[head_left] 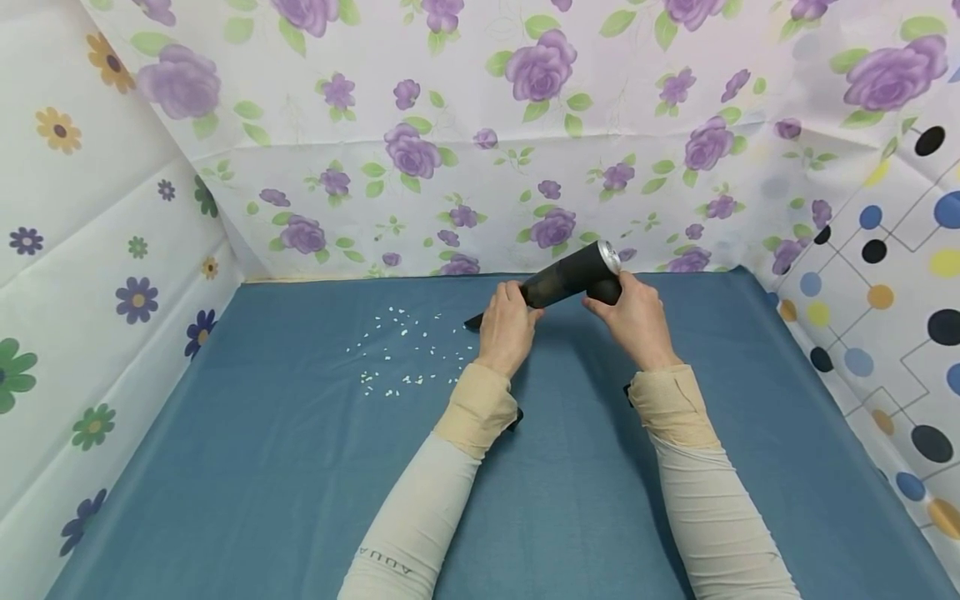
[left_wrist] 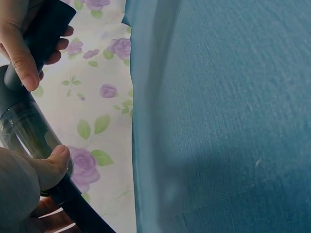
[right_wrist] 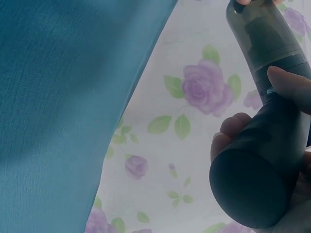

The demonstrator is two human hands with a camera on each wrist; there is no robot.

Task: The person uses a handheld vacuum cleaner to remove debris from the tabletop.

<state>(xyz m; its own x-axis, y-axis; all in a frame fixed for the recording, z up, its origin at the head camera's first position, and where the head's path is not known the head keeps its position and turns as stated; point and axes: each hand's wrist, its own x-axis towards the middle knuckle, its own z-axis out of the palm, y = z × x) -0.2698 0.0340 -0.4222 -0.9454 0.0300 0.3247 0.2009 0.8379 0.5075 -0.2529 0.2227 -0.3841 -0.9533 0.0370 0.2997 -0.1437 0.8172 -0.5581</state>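
Observation:
A black handheld vacuum cleaner (head_left: 573,273) is held up over the far part of the table, its silver-capped end raised to the right. My right hand (head_left: 637,321) grips its thick handle (right_wrist: 252,179), fingers wrapped round and thumb along the body in the right wrist view. Near the nozzle end, my left hand (head_left: 506,329) holds the front of the clear dust cup (left_wrist: 31,128), thumb on top and fingers beneath. The narrow black nozzle (head_left: 473,322) points down left, close over the cloth beside scattered small white bits (head_left: 405,332).
A blue cloth (head_left: 300,467) covers the table. Behind it hangs a sheet with purple roses (head_left: 412,150). Flower-patterned sheeting (head_left: 135,300) stands on the left and dotted sheeting (head_left: 870,292) on the right.

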